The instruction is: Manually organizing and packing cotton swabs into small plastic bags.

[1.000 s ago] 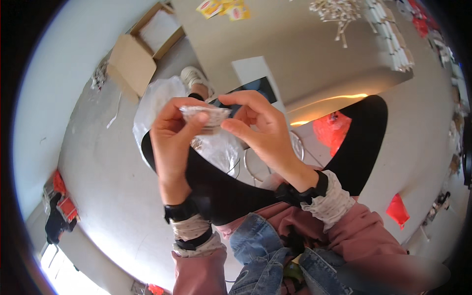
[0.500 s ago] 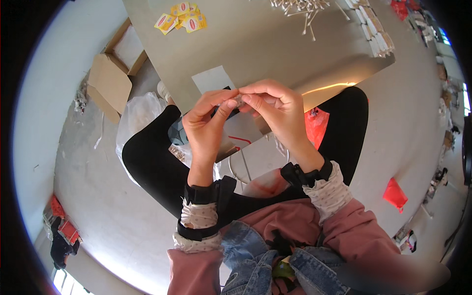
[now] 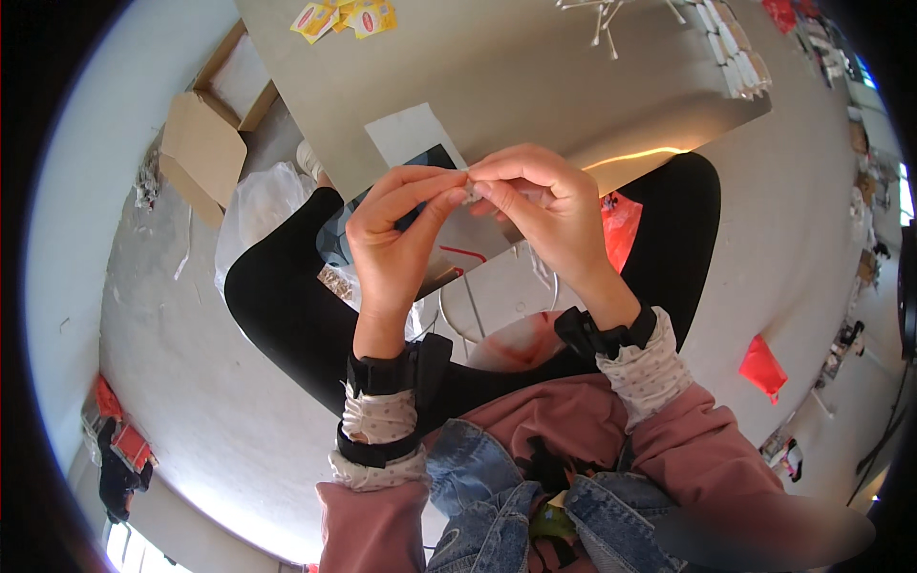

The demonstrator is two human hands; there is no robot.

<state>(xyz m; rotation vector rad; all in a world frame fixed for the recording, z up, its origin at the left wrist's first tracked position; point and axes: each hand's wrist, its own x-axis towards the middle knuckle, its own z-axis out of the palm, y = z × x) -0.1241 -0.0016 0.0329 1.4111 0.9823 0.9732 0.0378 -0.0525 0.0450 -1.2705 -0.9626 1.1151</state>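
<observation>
Both hands meet over the near edge of the table (image 3: 535, 105), fingertips almost touching. Between them is a tiny pale, see-through-looking piece (image 3: 470, 195), too small and too covered to name. My left hand (image 3: 392, 229) pinches it between thumb and forefinger. From the other side my right hand (image 3: 554, 210) closes thumb and fingers on it too. A light grey sheet (image 3: 411, 134) lies flat on the table just beyond the left fingers, partly covered by them.
Yellow-and-white packets (image 3: 349, 15) lie at the table's far left. Thin white-tipped sticks (image 3: 611, 21) are at the far middle; white bundles (image 3: 734, 57) are stacked at the right. An open cardboard box (image 3: 202, 143) and a clear plastic bag (image 3: 263, 205) stand left of the table.
My view has shifted slightly, so the packets and sticks sit higher in the picture. Both hands keep their pinch on the small piece, nearly unmoved.
</observation>
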